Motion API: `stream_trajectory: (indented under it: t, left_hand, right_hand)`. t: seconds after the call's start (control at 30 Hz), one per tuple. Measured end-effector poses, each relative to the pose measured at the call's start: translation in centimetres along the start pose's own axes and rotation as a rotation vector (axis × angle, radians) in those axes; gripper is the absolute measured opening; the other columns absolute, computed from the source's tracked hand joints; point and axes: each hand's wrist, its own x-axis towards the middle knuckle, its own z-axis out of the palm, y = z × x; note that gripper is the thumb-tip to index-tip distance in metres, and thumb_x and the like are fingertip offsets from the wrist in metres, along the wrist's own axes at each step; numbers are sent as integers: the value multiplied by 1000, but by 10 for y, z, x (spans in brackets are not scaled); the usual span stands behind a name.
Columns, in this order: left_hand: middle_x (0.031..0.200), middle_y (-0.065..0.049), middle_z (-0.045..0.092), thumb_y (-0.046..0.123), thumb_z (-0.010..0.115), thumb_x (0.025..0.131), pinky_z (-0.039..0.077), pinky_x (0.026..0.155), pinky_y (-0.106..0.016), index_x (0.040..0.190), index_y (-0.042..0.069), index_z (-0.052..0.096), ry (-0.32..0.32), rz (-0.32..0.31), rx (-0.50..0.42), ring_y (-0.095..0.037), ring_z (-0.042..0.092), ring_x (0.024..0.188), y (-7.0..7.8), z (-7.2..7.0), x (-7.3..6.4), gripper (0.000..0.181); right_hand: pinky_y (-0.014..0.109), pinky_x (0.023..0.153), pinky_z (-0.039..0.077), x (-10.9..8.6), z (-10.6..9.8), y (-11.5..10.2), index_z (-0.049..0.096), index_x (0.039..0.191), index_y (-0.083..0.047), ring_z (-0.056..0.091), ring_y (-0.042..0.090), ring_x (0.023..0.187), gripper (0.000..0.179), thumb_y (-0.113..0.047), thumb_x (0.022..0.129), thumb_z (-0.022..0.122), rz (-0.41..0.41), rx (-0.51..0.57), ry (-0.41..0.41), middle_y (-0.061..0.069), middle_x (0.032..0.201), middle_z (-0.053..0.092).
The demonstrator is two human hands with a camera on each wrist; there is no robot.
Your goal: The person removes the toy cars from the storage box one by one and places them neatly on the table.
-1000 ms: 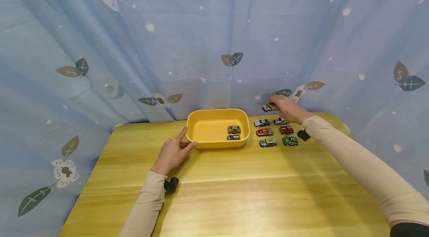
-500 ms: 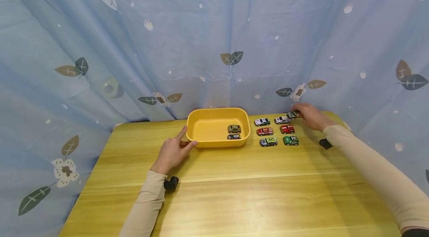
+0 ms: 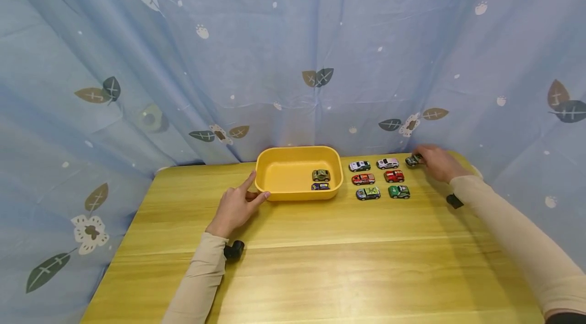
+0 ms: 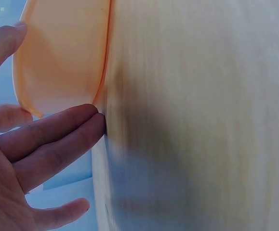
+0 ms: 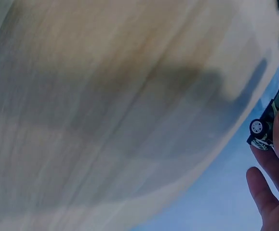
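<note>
My right hand [image 3: 437, 162] pinches a dark green patterned toy car [image 5: 269, 115] between thumb and fingers, at the right end of the back row. To its left stand a white toy car [image 3: 387, 163] and another white one with dark trim [image 3: 359, 166]. My left hand [image 3: 234, 208] rests on the left end of a yellow bin [image 3: 264, 195], fingers mostly straight, touching its rim and side. In the left wrist view the bin looks orange [image 4: 64, 53]. An olive toy car [image 3: 321, 175] and a dark blue one [image 3: 320, 186] lie in the bin's right part.
In front of the white cars are two red toy cars [image 3: 363, 179], then a yellow-blue car [image 3: 368, 193] and a green car [image 3: 399, 192]. A blue patterned curtain [image 3: 293, 59] hangs close behind the yellow wooden table [image 3: 348, 273].
My right hand has carried the dark green toy car to the right, past the white cars, and lowered it at the end of the back row. The left hand keeps its place.
</note>
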Motion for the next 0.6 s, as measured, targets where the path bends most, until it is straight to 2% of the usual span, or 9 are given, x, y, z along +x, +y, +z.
stream_trajectory:
  t: [0.33,0.6]
  left_hand:
    - [110,-15,81,61,64,101,58,101,-54,167,11,35,-27,-10,-4,-38,76,108,2,2,-1,87]
    - [110,-15,81,61,63,102,57,102,-55,166,10,35,-26,-15,-7,-39,76,109,0,-1,0,87]
  right_hand:
    - [65,94,55,-7,15,4,66,120,8,68,51,104,24,11,97,60,68,-16,-10,27,110,70]
    - [70,103,48,-2,22,8,61,131,9,60,57,120,30,8,103,55,140,50,-52,35,128,63]
